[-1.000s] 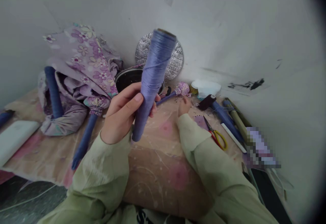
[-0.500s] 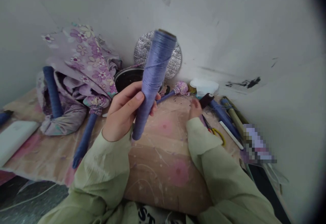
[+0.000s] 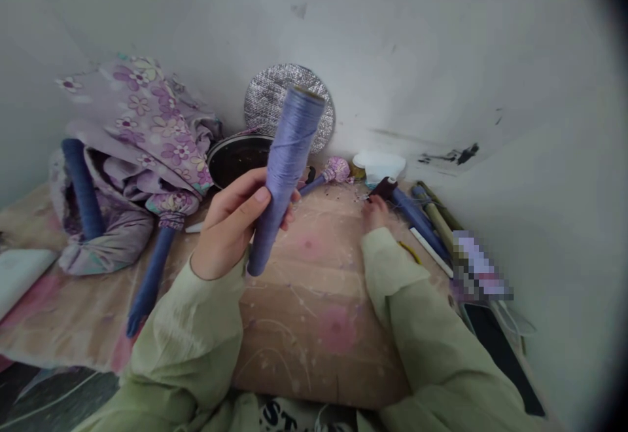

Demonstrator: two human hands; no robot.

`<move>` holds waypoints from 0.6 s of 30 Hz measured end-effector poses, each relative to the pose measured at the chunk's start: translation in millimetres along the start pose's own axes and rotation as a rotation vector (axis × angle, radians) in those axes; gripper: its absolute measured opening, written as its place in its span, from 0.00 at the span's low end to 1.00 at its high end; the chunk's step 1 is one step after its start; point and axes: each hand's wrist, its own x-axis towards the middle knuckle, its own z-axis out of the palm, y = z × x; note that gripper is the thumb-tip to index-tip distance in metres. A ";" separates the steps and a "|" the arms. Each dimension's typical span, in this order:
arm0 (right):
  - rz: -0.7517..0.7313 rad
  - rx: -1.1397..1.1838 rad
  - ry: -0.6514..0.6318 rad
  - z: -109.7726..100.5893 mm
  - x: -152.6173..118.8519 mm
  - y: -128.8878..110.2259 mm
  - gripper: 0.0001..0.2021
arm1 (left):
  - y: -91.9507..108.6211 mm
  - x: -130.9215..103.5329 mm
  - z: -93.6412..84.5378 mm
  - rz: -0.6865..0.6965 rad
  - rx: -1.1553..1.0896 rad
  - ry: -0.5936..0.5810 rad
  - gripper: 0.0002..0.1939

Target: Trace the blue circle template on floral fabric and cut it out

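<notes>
My left hand (image 3: 235, 222) is closed around a tall cone wound with violet-blue thread (image 3: 286, 163), thumb in front and fingertips showing at the far side. The cone leans slightly right, raised over the table, its wider end up. Beyond it, my right hand (image 3: 375, 215) is low at the table, beside a dark brown thread spool (image 3: 383, 187). Those fingers are small and blurred, so whether they grip anything cannot be made out. A yellow scissors handle (image 3: 410, 252) shows next to my right sleeve, which covers the rest of the scissors.
Floral purple cloth (image 3: 161, 118) is heaped at the left, with blue-wrapped rods (image 3: 152, 281) about it. A black pan (image 3: 235, 157) and a silvery round mat (image 3: 267, 95) stand by the wall. More rods (image 3: 422, 219) and a phone-like dark slab (image 3: 505, 353) lie right.
The view has shifted a little. The cone in my left hand is slightly lower. My right hand has come closer to the brown spool, and more of the scissors is hidden.
</notes>
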 end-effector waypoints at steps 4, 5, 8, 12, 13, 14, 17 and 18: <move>0.068 -0.053 -0.111 -36.3 10.3 6.6 0.10 | -1.9 1.3 0.8 -0.036 -0.007 -0.012 0.13; 0.095 -0.071 -0.163 -37.7 6.2 11.6 0.10 | -2.9 2.0 1.1 -0.036 -0.012 -0.013 0.13; 0.122 -0.109 -0.220 -35.5 6.0 23.3 0.10 | -5.0 2.7 2.5 -0.034 -0.015 -0.016 0.13; 0.059 -0.139 -0.116 -49.6 31.1 22.7 0.10 | -5.1 1.0 4.4 -0.033 -0.011 -0.003 0.14; 0.055 -0.154 -0.113 -56.8 34.5 21.6 0.10 | -5.0 0.8 4.7 -0.035 -0.011 0.002 0.14; 0.057 -0.173 -0.122 -64.3 35.3 20.8 0.09 | -5.1 0.8 5.0 -0.037 -0.012 0.005 0.14; 0.056 -0.224 -0.164 -80.7 27.2 20.3 0.07 | -6.2 1.8 6.4 -0.050 -0.013 -0.008 0.13; 0.036 -0.232 -0.153 -82.8 24.2 20.0 0.08 | -6.7 2.2 7.2 -0.055 -0.013 -0.015 0.12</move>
